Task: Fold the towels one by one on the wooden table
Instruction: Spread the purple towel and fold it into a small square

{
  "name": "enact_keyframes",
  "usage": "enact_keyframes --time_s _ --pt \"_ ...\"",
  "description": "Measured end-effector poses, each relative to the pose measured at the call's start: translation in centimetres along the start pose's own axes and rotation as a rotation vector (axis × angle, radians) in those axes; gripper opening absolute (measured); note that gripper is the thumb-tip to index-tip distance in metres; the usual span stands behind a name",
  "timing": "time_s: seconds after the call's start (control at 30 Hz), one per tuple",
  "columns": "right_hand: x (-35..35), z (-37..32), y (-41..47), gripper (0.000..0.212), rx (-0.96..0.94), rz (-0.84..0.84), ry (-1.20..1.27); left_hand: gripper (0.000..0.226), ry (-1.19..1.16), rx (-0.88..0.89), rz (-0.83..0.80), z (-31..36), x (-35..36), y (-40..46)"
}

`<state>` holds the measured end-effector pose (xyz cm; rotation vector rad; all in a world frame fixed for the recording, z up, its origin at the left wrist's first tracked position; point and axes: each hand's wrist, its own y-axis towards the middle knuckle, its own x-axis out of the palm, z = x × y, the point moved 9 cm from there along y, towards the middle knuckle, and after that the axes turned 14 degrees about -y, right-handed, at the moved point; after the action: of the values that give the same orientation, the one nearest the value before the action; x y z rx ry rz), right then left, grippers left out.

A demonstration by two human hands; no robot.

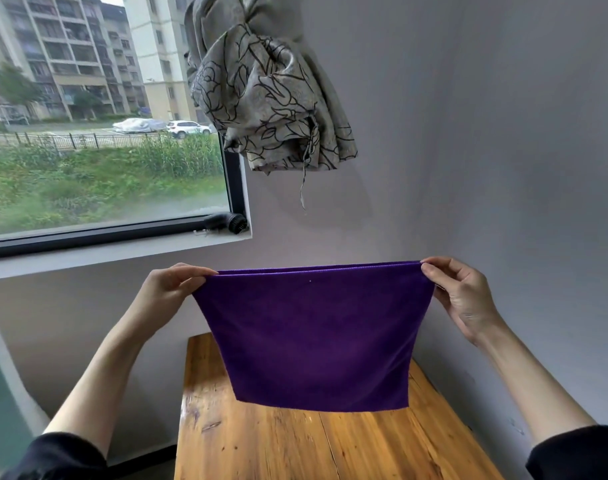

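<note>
A purple towel (313,337) hangs in the air above the wooden table (295,445), doubled over so that two edges run together along its top. My left hand (172,284) pinches the top left corner. My right hand (458,292) pinches the top right corner. The towel is stretched taut between both hands and its lower edge hangs just above the tabletop. The far part of the table is hidden behind the cloth.
A grey wall stands behind the table. A knotted patterned curtain (271,88) hangs above, beside a window (101,133). A small black object (226,222) lies on the window sill. A pale chair back (4,393) is at the left edge.
</note>
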<state>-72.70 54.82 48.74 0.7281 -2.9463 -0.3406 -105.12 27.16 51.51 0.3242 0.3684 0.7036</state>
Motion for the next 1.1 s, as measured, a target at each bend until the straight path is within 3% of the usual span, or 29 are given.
enact_keyframes --time_s 0.3,0.47,0.6,0.83,0.93,1.1 --pt "-1.1 0.8 0.5 0.011 0.071 0.061 0.122 0.035 0.031 0.003 -0.019 0.1 0.3 0.2" --pt "-0.9 1.0 0.4 0.02 0.073 0.014 0.111 0.024 0.292 0.017 -0.062 -0.3 0.9 0.0" --pt "-0.2 1.4 0.5 0.024 0.089 -0.075 -0.093 0.019 0.397 0.043 -0.012 -0.8 0.3 -0.2" --pt "1.8 3.9 1.9 0.012 0.065 -0.15 -0.568 0.021 0.388 -0.152 -0.021 -5.8 -0.3 0.2" --pt "3.1 6.1 3.6 0.013 0.114 -0.17 -0.626 0.02 0.399 -0.224 -0.028 -8.0 0.1 1.1" --pt "4.1 8.6 6.7 0.017 0.221 -0.016 -0.505 0.021 0.265 -0.272 0.154 -9.7 0.1 3.4"
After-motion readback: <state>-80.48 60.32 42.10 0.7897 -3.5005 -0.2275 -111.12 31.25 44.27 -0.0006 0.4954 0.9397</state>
